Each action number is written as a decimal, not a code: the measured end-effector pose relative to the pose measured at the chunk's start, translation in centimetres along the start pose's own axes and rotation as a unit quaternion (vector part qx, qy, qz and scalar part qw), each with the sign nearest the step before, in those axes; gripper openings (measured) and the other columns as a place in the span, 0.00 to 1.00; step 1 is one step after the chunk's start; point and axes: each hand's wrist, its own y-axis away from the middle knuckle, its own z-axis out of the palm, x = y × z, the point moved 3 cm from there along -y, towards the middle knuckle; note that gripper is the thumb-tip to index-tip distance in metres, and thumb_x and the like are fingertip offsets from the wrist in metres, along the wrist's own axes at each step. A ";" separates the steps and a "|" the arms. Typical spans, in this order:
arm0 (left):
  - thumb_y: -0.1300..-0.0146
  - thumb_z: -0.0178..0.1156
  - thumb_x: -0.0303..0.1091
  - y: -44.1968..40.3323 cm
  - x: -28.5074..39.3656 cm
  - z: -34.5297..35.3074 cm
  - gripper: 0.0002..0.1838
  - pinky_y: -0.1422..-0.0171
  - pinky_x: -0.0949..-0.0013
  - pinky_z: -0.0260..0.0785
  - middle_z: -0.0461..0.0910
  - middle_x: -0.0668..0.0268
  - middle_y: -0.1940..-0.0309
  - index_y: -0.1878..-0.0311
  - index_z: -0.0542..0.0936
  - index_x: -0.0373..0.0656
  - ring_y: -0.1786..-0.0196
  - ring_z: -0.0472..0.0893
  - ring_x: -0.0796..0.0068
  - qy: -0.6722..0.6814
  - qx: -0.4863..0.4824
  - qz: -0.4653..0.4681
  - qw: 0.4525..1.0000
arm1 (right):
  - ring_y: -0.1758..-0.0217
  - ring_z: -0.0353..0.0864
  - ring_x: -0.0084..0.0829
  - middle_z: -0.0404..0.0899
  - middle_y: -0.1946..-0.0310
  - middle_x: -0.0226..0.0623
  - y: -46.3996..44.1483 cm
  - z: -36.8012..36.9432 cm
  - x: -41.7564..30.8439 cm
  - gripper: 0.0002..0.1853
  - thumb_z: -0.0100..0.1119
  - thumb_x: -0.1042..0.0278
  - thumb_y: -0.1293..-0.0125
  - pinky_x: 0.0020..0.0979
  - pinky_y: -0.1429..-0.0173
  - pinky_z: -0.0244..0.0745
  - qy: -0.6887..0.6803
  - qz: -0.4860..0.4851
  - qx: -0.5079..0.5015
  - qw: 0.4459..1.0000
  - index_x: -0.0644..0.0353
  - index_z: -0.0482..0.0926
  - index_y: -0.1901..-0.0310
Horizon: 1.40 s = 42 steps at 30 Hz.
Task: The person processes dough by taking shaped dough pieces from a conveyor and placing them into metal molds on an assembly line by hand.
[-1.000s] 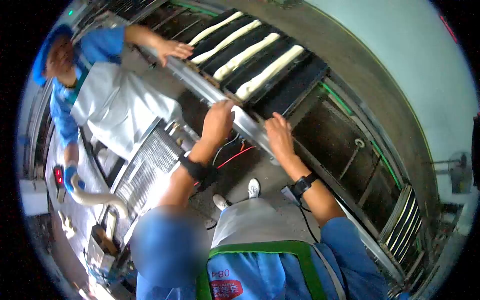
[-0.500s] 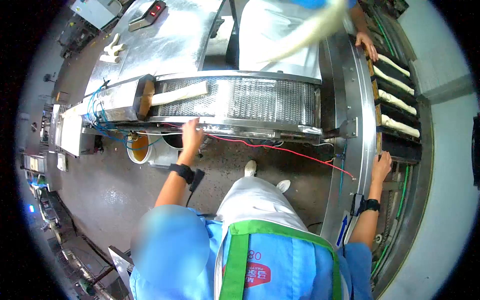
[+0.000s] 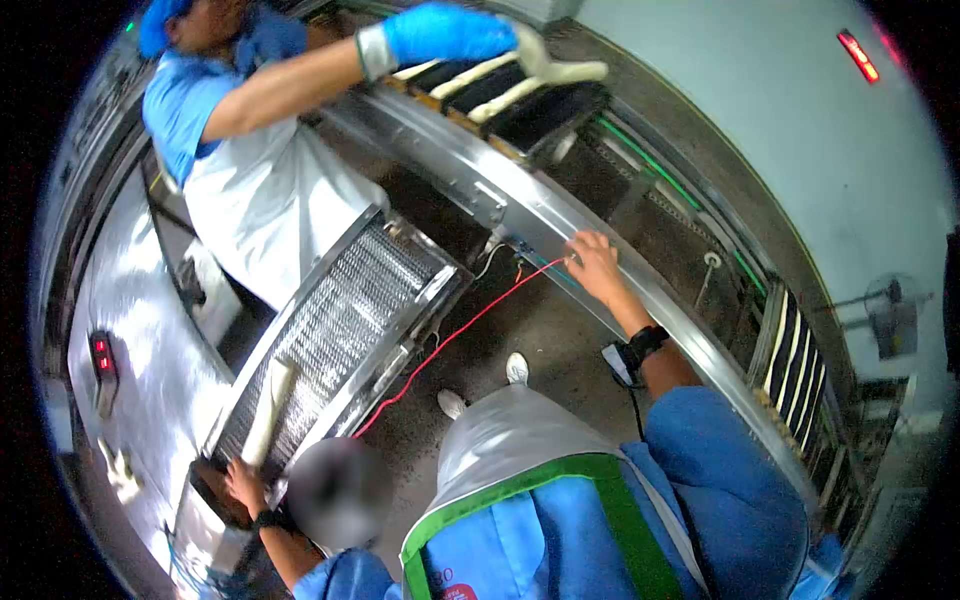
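Observation:
My left hand (image 3: 245,486) is at the lower end of a pale dough strip (image 3: 268,412) on the metal mesh conveyor (image 3: 345,315), its fingers apart beside the outlet of the machine. Whether the fingertips touch the dough cannot be made out. My right hand (image 3: 595,262) rests on the steel rail (image 3: 640,290), fingers spread, holding nothing. Across the conveyor, a co-worker's blue-gloved hand (image 3: 455,35) holds another dough piece (image 3: 560,68) over a black tray (image 3: 535,115) with several dough strips in its grooves.
The co-worker in a white apron (image 3: 275,200) stands beyond the mesh conveyor. A steel table (image 3: 150,330) at the left bears a red-lit display (image 3: 103,360) and small dough pieces (image 3: 120,472). A second loaded tray (image 3: 795,365) is at the right. A red cable (image 3: 455,335) runs below the conveyor.
My left hand has moved to the dough by the machine outlet. My right hand has left the tray's edge for the rail. The co-worker's gloved hand has carried dough over the tray. The view has turned.

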 end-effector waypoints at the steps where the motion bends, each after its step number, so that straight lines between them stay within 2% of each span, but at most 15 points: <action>1: 0.53 0.57 0.43 -1.1 -0.5 1.1 0.30 0.42 0.47 0.51 0.60 0.59 0.43 0.44 0.63 0.52 0.41 0.58 0.52 -0.026 0.003 -0.010 1.000 | 0.42 0.56 0.40 0.62 0.48 0.36 0.7 -0.1 0.4 0.17 0.53 0.61 0.47 0.44 0.45 0.54 -0.018 0.005 0.000 1.000 0.55 0.72 0.55; 7: 0.62 0.61 0.45 -2.2 5.0 -3.2 0.32 0.46 0.50 0.55 0.66 0.58 0.50 0.50 0.67 0.47 0.45 0.61 0.53 -0.090 -0.031 0.082 0.992 | 0.46 0.60 0.38 0.67 0.54 0.33 3.1 -0.6 0.8 0.15 0.54 0.61 0.50 0.43 0.49 0.58 -0.050 0.058 0.050 0.996 0.54 0.74 0.59; 8: 0.60 0.59 0.43 -4.4 2.6 0.9 0.29 0.48 0.50 0.56 0.66 0.60 0.50 0.50 0.67 0.46 0.46 0.63 0.54 -0.077 -0.013 0.114 0.990 | 0.46 0.61 0.37 0.68 0.54 0.33 2.9 -0.5 0.6 0.15 0.54 0.61 0.50 0.43 0.49 0.58 -0.046 0.049 0.048 0.997 0.53 0.74 0.59; 10: 0.66 0.63 0.40 -5.9 4.4 1.8 0.38 0.47 0.51 0.56 0.69 0.59 0.52 0.46 0.63 0.43 0.46 0.63 0.56 -0.005 -0.038 0.090 0.995 | 0.46 0.61 0.37 0.68 0.54 0.33 2.6 -0.2 0.8 0.15 0.54 0.60 0.50 0.43 0.49 0.58 -0.049 0.054 0.045 0.996 0.53 0.74 0.59; 11: 0.63 0.61 0.45 -5.6 5.6 1.2 0.33 0.50 0.55 0.61 0.71 0.57 0.58 0.51 0.65 0.41 0.54 0.68 0.58 0.016 -0.022 0.116 0.993 | 0.46 0.60 0.37 0.68 0.54 0.33 2.0 0.2 0.9 0.15 0.54 0.60 0.50 0.44 0.49 0.58 -0.061 0.057 0.038 0.996 0.53 0.74 0.59; 13: 0.75 0.67 0.44 -7.8 5.9 3.6 0.47 0.46 0.59 0.60 0.71 0.49 0.58 0.44 0.61 0.44 0.54 0.71 0.53 0.078 -0.082 0.004 0.994 | 0.45 0.60 0.38 0.67 0.53 0.34 1.2 -0.3 0.9 0.17 0.53 0.59 0.50 0.44 0.47 0.57 -0.072 0.078 0.033 0.994 0.53 0.73 0.57; 14: 0.74 0.66 0.44 -8.1 7.3 3.4 0.47 0.46 0.59 0.60 0.71 0.49 0.58 0.43 0.61 0.44 0.54 0.71 0.54 0.104 -0.078 -0.014 0.991 | 0.45 0.59 0.38 0.66 0.51 0.35 1.2 -0.8 1.2 0.18 0.53 0.59 0.49 0.44 0.46 0.56 -0.071 0.096 0.032 0.992 0.54 0.72 0.55; 17: 0.73 0.66 0.43 -6.2 14.0 -0.6 0.46 0.46 0.60 0.60 0.71 0.49 0.57 0.43 0.61 0.43 0.54 0.70 0.54 0.165 -0.051 0.041 0.984 | 0.43 0.57 0.38 0.60 0.47 0.37 1.7 -1.7 3.1 0.22 0.53 0.60 0.47 0.42 0.44 0.53 -0.056 0.148 0.011 0.987 0.56 0.68 0.50; 19: 0.72 0.65 0.43 -5.5 17.4 -2.5 0.45 0.46 0.60 0.60 0.71 0.50 0.57 0.43 0.61 0.43 0.53 0.70 0.54 0.198 -0.048 0.075 0.976 | 0.44 0.57 0.40 0.59 0.46 0.38 3.2 -2.9 6.0 0.25 0.55 0.59 0.49 0.42 0.45 0.55 -0.007 0.200 0.077 0.977 0.56 0.66 0.48; 24: 0.70 0.64 0.42 -4.3 23.4 -6.2 0.44 0.46 0.60 0.60 0.70 0.50 0.56 0.43 0.60 0.43 0.53 0.70 0.55 0.244 -0.048 0.139 0.959 | 0.42 0.56 0.42 0.56 0.44 0.42 10.1 -6.5 16.4 0.31 0.61 0.59 0.55 0.49 0.45 0.56 0.093 0.474 0.177 0.857 0.56 0.63 0.48; 27: 0.69 0.63 0.41 -3.8 25.7 -7.7 0.43 0.46 0.60 0.59 0.70 0.51 0.55 0.43 0.60 0.43 0.52 0.69 0.56 0.260 -0.050 0.167 0.950 | 0.43 0.56 0.46 0.58 0.46 0.43 15.2 -9.2 19.7 0.34 0.61 0.56 0.55 0.49 0.44 0.53 0.105 0.530 0.280 0.793 0.60 0.60 0.47; 29: 0.69 0.63 0.40 -3.1 27.1 -9.0 0.42 0.46 0.60 0.59 0.69 0.51 0.55 0.43 0.60 0.43 0.52 0.69 0.56 0.276 -0.055 0.181 0.942 | 0.44 0.58 0.44 0.60 0.48 0.45 18.1 -9.2 22.7 0.34 0.57 0.51 0.51 0.47 0.45 0.55 0.136 0.581 0.273 0.755 0.63 0.60 0.47; 31: 0.68 0.62 0.40 -3.1 28.1 -9.9 0.42 0.45 0.60 0.59 0.69 0.51 0.55 0.43 0.60 0.43 0.52 0.69 0.57 0.286 -0.058 0.195 0.936 | 0.47 0.63 0.44 0.65 0.52 0.48 20.3 -9.9 23.8 0.30 0.54 0.49 0.49 0.46 0.47 0.58 0.184 0.583 0.303 0.731 0.64 0.64 0.50; 34: 0.67 0.62 0.39 -2.6 28.7 -11.3 0.41 0.45 0.61 0.59 0.69 0.52 0.54 0.43 0.60 0.42 0.52 0.69 0.57 0.305 -0.064 0.209 0.927 | 0.55 0.71 0.45 0.71 0.61 0.48 22.2 -10.1 25.8 0.28 0.48 0.44 0.47 0.46 0.53 0.63 0.100 0.640 0.190 0.738 0.65 0.74 0.61; 42: 0.64 0.60 0.37 -0.8 30.1 -14.5 0.39 0.45 0.61 0.59 0.67 0.53 0.53 0.43 0.60 0.42 0.51 0.68 0.59 0.360 -0.075 0.246 0.897 | 0.69 0.77 0.45 0.77 0.75 0.49 20.8 -10.6 24.8 0.30 0.46 0.41 0.48 0.40 0.62 0.71 0.022 0.635 0.183 0.750 0.68 0.77 0.72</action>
